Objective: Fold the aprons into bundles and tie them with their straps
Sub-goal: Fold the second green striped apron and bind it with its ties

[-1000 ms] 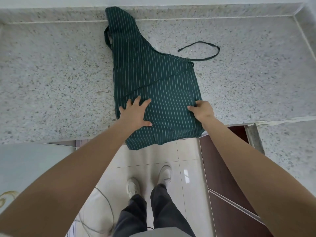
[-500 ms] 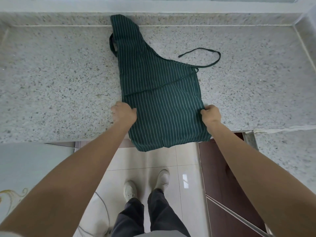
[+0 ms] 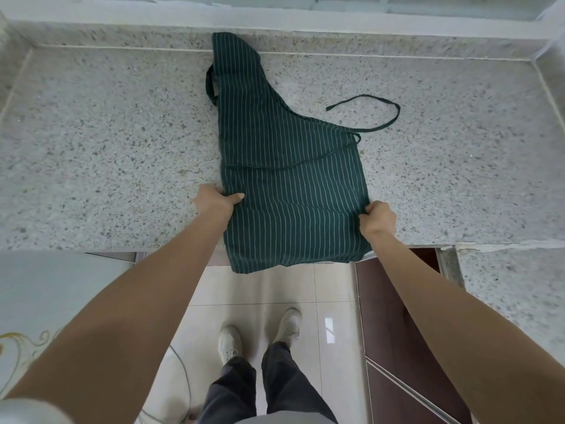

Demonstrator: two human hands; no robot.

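Hands are gripping the near part of a dark green striped apron (image 3: pixel 287 166) that is lying folded lengthwise on the speckled stone table (image 3: pixel 107 148). The left hand (image 3: pixel 214 201) is pinching the apron's left folded edge, thumb lying on top of the cloth and fingers curled under it. The right hand (image 3: pixel 377 218) is clutching the right edge in a closed fist, with the fabric bunching slightly at the knuckles. The apron's narrow bib end is reaching up against the raised back ledge of the table, while its bottom hem is hanging over the near table edge above the tiled floor (image 3: pixel 263 301). One strap (image 3: pixel 379 102) is curling in a loop on the table to the right of the apron; another strap is lying slantwise across the cloth's middle. A short loop of strap is poking out at the bib's left side. Below, the person's white shoes (image 3: pixel 229 344) are standing on the floor.
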